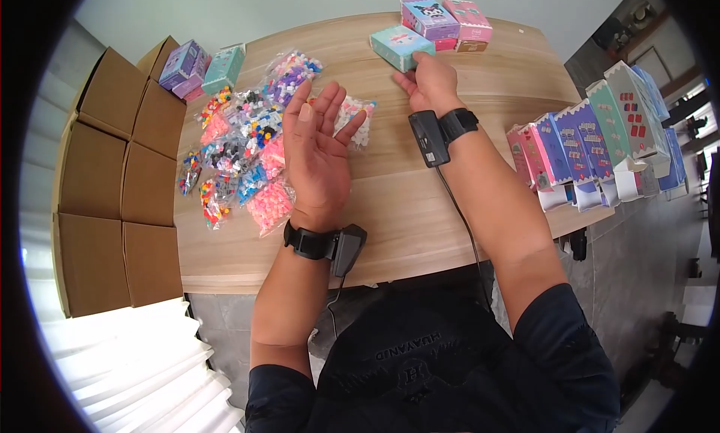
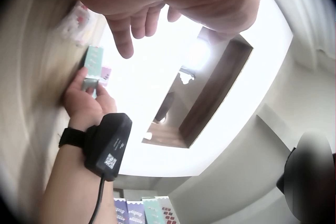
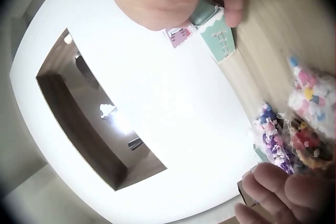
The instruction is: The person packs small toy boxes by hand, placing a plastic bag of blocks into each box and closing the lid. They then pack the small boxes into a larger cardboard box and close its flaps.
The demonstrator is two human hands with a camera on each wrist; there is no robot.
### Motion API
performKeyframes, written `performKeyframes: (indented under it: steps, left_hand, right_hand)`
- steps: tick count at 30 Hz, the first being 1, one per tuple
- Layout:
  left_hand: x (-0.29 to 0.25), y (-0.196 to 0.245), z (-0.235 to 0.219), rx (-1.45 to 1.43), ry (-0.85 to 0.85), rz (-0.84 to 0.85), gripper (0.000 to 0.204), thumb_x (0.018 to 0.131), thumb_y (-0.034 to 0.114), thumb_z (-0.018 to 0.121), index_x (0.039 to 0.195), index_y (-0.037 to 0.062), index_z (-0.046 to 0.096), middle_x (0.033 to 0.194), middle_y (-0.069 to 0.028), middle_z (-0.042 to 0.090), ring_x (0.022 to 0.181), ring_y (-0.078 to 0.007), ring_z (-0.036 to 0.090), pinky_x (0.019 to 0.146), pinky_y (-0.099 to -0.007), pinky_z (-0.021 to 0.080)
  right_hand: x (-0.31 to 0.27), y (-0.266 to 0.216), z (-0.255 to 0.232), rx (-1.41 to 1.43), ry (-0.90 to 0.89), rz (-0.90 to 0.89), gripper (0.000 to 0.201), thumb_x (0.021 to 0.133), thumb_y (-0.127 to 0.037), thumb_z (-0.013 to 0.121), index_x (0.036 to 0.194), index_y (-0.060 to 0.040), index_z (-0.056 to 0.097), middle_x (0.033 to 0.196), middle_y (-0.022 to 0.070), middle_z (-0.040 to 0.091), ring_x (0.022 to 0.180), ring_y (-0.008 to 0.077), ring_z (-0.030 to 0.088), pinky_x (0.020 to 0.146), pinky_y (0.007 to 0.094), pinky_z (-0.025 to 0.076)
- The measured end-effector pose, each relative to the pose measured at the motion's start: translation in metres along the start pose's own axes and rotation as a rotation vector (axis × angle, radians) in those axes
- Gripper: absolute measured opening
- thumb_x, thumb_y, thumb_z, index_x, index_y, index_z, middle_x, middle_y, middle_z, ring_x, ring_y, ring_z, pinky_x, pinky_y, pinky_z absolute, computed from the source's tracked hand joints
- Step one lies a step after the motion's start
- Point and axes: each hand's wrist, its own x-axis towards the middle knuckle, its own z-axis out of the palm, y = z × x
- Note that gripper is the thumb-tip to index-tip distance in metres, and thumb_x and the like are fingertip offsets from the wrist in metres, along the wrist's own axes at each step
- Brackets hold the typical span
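Mint-green carton (image 1: 397,43), far side of wood-grain table (image 1: 405,230), a little right of centre, held by R hand (image 1: 435,84): thumb & fingers pinch its near right end. Whether its base touches the tabletop can't be told. Just beyond it, a blue-and-purple carton w/ a cartoon face (image 1: 430,11) and, to the right of that, a pink carton (image 1: 469,14), each atop another box.

L hand (image 1: 319,151): palm up, fingers extended & slightly spread, holding nothing; it's nearest the clear bags of small plastic pieces, left of centre. Among these: a pink-piece bag (image 1: 270,206) at the near edge of the group, a purple-and-white bag (image 1: 289,80) at the far end, and a mostly white bag (image 1: 352,121) just right of the hand. Contact btw. hand & bags can't be judged.

Far left: a purple carton (image 1: 178,64) and a second mint carton (image 1: 224,68), side by side. Left edge: stacked brown cardboard boxes (image 1: 94,170). Right edge: a row of upright printed cartons (image 1: 592,140), some w/ near-end flaps hanging open. Each wrist bears a black camera unit, e.g. the R-wrist camera (image 1: 428,139). Near left, on the floor side: white pleated curtain (image 1: 139,358).
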Motion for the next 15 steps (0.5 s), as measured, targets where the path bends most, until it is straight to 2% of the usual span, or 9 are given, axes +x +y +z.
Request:
performKeyframes:
  steps: [2,5,10,13,15]
  left_hand:
    - [-0.001,0.001,0.002,0.008,0.013,0.024,0.066,0.109,0.044,0.049,0.16,0.0057,0.032,0.151,-0.0231,0.052,0.142,-0.0339,0.051,0.115,-0.056,0.046]
    - [0.0,0.002,-0.003,-0.097,-0.026,0.04,0.059,0.108,0.035,0.054,0.157,0.0085,0.033,0.147,-0.0219,0.053,0.139,-0.0315,0.052,0.109,-0.0529,0.051]
    - [0.001,0.005,-0.004,-0.082,0.008,0.107,0.06,0.11,0.04,0.049,0.157,0.0075,0.031,0.148,-0.024,0.052,0.139,-0.0322,0.053,0.108,-0.0524,0.052]
    - [0.003,0.006,-0.003,-0.039,0.052,0.144,0.066,0.109,0.048,0.046,0.159,0.0062,0.032,0.149,-0.0281,0.051,0.139,-0.0362,0.053,0.111,-0.0554,0.05]
    - [0.003,0.006,-0.003,-0.016,0.082,0.156,0.069,0.108,0.051,0.045,0.158,0.0057,0.033,0.15,-0.0299,0.051,0.139,-0.0381,0.053,0.112,-0.057,0.049]
  right_hand:
    - [0.0,0.002,0.004,-0.019,-0.013,0.024,0.03,0.103,-0.011,0.057,0.13,0.001,0.054,0.116,0.0126,0.059,0.086,0.0243,0.062,0.08,0.0427,0.065]
    - [-0.009,-0.002,0.008,-0.073,-0.043,0.075,0.033,0.103,-0.013,0.056,0.133,-0.0001,0.053,0.12,0.0138,0.057,0.09,0.027,0.061,0.084,0.0464,0.064]
    - [-0.003,0.0,0.008,-0.066,-0.196,0.173,0.035,0.103,-0.018,0.059,0.134,-0.0012,0.052,0.124,0.0146,0.057,0.109,0.0334,0.065,0.086,0.0498,0.063]
    - [0.004,0.003,0.009,-0.035,-0.261,0.185,0.036,0.103,-0.019,0.06,0.134,-0.0011,0.052,0.126,0.0144,0.058,0.114,0.0365,0.066,0.086,0.05,0.063]
    - [0.002,0.007,0.008,-0.104,-0.291,0.166,0.039,0.101,-0.022,0.065,0.133,-0.0019,0.055,0.122,0.013,0.061,0.111,0.0343,0.067,0.086,0.0466,0.062]
